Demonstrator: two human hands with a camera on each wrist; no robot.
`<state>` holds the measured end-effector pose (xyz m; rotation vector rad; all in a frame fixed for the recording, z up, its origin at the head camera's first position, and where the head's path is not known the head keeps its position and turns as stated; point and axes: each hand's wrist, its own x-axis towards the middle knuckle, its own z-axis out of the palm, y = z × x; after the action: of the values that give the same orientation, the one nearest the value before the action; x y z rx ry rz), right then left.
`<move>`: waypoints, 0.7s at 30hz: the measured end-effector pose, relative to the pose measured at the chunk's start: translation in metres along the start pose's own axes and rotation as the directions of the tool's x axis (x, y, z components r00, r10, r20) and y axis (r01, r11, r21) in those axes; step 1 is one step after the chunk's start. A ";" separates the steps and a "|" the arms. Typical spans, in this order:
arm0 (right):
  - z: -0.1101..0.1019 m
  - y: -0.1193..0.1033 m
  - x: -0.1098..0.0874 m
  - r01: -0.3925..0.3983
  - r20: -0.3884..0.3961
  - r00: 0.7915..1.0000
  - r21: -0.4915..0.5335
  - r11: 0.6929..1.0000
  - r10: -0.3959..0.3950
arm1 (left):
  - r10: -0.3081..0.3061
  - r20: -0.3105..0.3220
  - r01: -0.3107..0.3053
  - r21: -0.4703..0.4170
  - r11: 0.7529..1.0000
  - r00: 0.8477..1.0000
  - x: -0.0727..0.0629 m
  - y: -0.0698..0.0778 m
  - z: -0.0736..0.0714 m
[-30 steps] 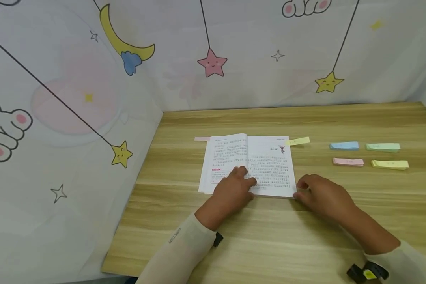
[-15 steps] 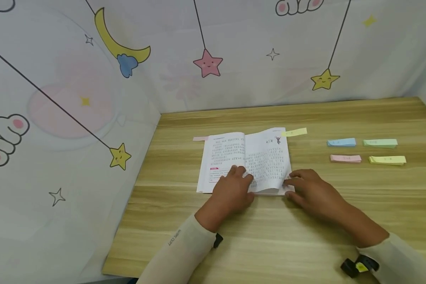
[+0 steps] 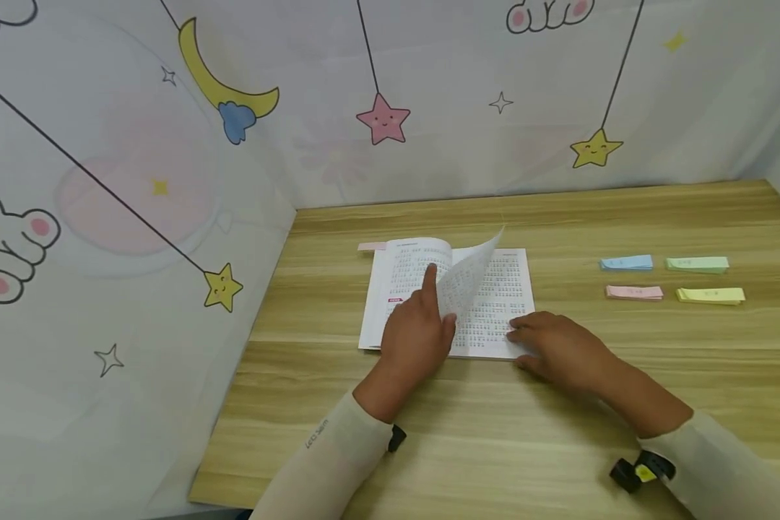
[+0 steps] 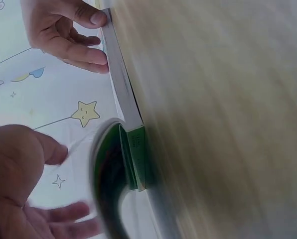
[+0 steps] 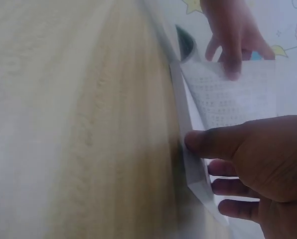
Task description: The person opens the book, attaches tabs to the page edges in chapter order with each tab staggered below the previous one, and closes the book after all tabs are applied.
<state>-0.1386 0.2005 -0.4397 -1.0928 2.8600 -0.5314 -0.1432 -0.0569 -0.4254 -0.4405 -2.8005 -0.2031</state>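
Observation:
An open book (image 3: 510, 282) with printed pages lies on the table. One leaf (image 3: 468, 278) stands half turned, curving up from the spine. My left hand (image 3: 412, 336) is over the left page with its index finger extended. Its thumb touches the raised leaf, as the right wrist view shows. At the lower right corner of the book is my right hand (image 3: 559, 347), fingers straight on the page, thumb (image 5: 203, 142) against the bottom edge. A pink paper tab (image 3: 370, 247) sticks out at the upper left. The left wrist view shows a green cover (image 4: 136, 154) at the spine.
Right of the book lie blue (image 3: 626, 263), green (image 3: 698, 264), pink (image 3: 634, 292) and yellow (image 3: 711, 295) folded paper strips on the wooden table (image 3: 507, 448). A printed cloth (image 3: 455, 152) hangs behind and to the left.
The right leaf has lifted and swung leftward past upright view of its text, exposing another page. The yellow tab is now out of sight. My left index finger has straightened; my right hand moved left.

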 end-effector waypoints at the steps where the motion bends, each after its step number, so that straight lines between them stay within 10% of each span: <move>1: -0.002 0.001 0.001 0.011 0.008 1.000 0.001 1.000 -0.011 | 0.003 -0.046 -0.003 0.001 1.000 0.999 0.000 -0.002 0.000; 5: -0.008 0.004 0.004 0.022 0.028 0.999 0.017 1.000 -0.023 | 0.028 -0.078 -0.018 0.119 0.993 0.997 -0.003 -0.005 0.000; 8: -0.009 0.005 0.008 0.001 0.000 1.000 0.005 1.000 -0.001 | 0.096 0.054 -0.105 0.209 0.972 0.994 -0.003 -0.004 -0.004; 12: -0.007 0.002 0.014 0.011 -0.147 0.989 -0.037 0.999 -0.016 | 0.223 0.211 -0.262 0.181 0.948 0.952 -0.003 0.000 -0.008; 21: -0.004 -0.013 0.031 0.199 -0.503 0.830 -0.138 0.970 -0.242 | 0.101 0.291 -0.126 0.066 0.990 0.951 -0.008 0.007 -0.002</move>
<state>-0.1537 0.1726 -0.4285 -1.5131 3.2412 -0.8490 -0.1325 -0.0526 -0.4252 -0.6569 -3.0384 0.0056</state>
